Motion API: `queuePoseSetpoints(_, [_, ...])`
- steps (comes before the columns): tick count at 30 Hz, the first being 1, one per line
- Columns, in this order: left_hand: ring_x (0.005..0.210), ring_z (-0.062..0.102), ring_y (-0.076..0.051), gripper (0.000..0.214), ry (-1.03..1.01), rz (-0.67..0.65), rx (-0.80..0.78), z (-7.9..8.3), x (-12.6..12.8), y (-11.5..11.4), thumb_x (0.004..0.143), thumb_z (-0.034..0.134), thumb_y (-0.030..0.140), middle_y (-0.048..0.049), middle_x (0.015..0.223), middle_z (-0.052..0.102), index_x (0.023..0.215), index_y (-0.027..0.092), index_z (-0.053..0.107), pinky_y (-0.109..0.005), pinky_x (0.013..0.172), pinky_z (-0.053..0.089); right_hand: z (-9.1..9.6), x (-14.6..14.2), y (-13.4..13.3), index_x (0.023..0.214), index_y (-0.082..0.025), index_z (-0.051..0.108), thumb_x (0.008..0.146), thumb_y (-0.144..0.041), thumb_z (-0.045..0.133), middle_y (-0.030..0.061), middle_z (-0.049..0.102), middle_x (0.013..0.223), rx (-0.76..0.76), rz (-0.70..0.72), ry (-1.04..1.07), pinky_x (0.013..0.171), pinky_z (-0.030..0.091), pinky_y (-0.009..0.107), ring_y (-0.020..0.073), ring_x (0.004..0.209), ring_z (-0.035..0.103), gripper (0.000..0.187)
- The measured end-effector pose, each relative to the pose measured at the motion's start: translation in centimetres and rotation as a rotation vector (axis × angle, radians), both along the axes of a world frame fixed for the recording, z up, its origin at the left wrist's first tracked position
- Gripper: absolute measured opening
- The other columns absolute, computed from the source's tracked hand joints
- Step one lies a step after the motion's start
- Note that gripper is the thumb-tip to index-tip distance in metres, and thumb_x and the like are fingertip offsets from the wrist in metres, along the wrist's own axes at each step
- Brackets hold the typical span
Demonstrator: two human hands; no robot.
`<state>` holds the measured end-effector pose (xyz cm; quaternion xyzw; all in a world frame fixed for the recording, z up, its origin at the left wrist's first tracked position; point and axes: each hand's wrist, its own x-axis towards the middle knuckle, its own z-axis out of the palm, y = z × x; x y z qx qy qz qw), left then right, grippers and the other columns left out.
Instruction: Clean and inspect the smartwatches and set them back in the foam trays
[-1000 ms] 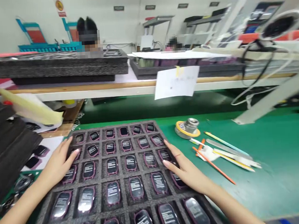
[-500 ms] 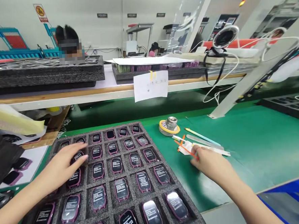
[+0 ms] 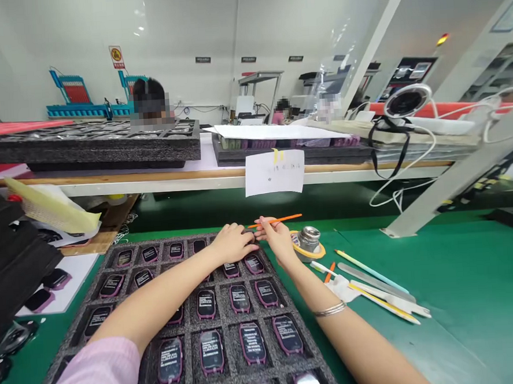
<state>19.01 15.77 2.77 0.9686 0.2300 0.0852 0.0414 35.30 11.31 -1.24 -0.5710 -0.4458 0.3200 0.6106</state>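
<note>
My right hand (image 3: 277, 241) pinches a thin orange stick (image 3: 289, 218), its tip pointing left toward my other hand. At the far right corner of the black foam tray (image 3: 284, 297), my left hand (image 3: 233, 243) has its fingers curled around a smartwatch that is mostly hidden by the fingers. The two hands almost meet there. Purple-framed smartwatches (image 3: 239, 298) sit in the tray's compartments, several with lines of white text on their screens. My left forearm covers part of the tray.
Right of the tray stand a metal-topped jar (image 3: 309, 239) with a yellow tape ring around it, white tissue (image 3: 343, 288), tweezers-like strips and a yellow-blue stick (image 3: 370, 272). A shelf (image 3: 186, 183) with foam trays runs across behind. Loose watches (image 3: 39, 299) lie on paper at left.
My right hand has moved left and away from the tissue, carrying the orange stick. My left hand has crossed from the tray's left side to its far right corner. The view has shifted.
</note>
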Motion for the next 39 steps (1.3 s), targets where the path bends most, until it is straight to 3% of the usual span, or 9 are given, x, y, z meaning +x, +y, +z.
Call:
queuePoseSetpoints(3, [0.105, 0.059, -0.029, 0.038, -0.036, -0.004, 0.021, -0.4, -0.3, 0.7, 0.097, 0.057, 0.056, -0.0099, 0.105, 0.066, 0.110, 0.024, 0.073, -0.043, 0.094, 0.045, -1.0, -0.3, 1.3, 0.121, -0.016, 0.063, 0.099, -0.040, 0.062, 0.0067, 0.068, 0.112, 0.011, -0.010, 0.129, 0.076, 0.061, 0.035, 0.0173, 0.090, 0.069, 0.032])
queuePoseSetpoints(8, [0.108, 0.061, -0.026, 0.034, -0.147, 0.007, -0.012, -1.2, -2.4, 0.4, 0.096, 0.062, 0.052, -0.0079, 0.114, 0.068, 0.115, 0.025, 0.070, -0.041, 0.096, 0.045, -1.7, -0.9, 1.5, 0.120, -0.016, 0.063, 0.099, -0.040, 0.062, 0.0065, 0.068, 0.111, -0.012, -0.018, 0.213, 0.076, 0.060, 0.035, 0.0170, 0.089, 0.069, 0.032])
queuePoseSetpoints(14, [0.109, 0.069, -0.024, 0.018, -0.260, -0.024, -0.112, -1.8, -3.0, 0.7, 0.094, 0.069, 0.036, -0.0050, 0.113, 0.075, 0.106, 0.022, 0.068, -0.038, 0.098, 0.050, -1.5, -1.3, 0.8, 0.119, -0.016, 0.063, 0.099, -0.039, 0.063, 0.0058, 0.069, 0.108, -0.022, -0.039, 0.171, 0.073, 0.060, 0.033, 0.0159, 0.085, 0.068, 0.031])
queuePoseSetpoints(21, [0.107, 0.072, -0.025, 0.011, -0.306, -0.060, -0.175, -1.8, -2.8, 0.7, 0.093, 0.070, 0.029, -0.0057, 0.110, 0.077, 0.101, 0.022, 0.067, -0.038, 0.098, 0.052, -1.1, -1.9, 0.1, 0.117, -0.015, 0.063, 0.100, -0.041, 0.061, 0.0042, 0.068, 0.101, -0.026, -0.029, 0.092, 0.067, 0.059, 0.030, 0.0134, 0.077, 0.067, 0.031])
queuePoseSetpoints(29, [0.114, 0.071, -0.031, 0.047, -0.374, 0.080, -0.228, -2.6, -2.9, 0.5, 0.086, 0.078, 0.034, -0.0141, 0.121, 0.072, 0.120, 0.019, 0.050, -0.043, 0.095, 0.057, -1.0, -2.0, -0.1, 0.113, -0.015, 0.064, 0.101, -0.040, 0.060, 0.0022, 0.068, 0.094, -0.032, -0.020, -0.031, 0.061, 0.057, 0.026, 0.0110, 0.070, 0.065, 0.029])
queuePoseSetpoints(39, [0.116, 0.066, -0.028, 0.045, -0.351, 0.111, -0.199, -2.4, -2.5, 0.3, 0.086, 0.078, 0.034, -0.0120, 0.122, 0.068, 0.119, 0.020, 0.051, -0.041, 0.100, 0.053, -0.7, -2.1, -0.5, 0.112, -0.015, 0.064, 0.101, -0.041, 0.060, 0.0026, 0.068, 0.095, -0.039, -0.003, -0.138, 0.064, 0.057, 0.028, 0.0117, 0.072, 0.065, 0.028])
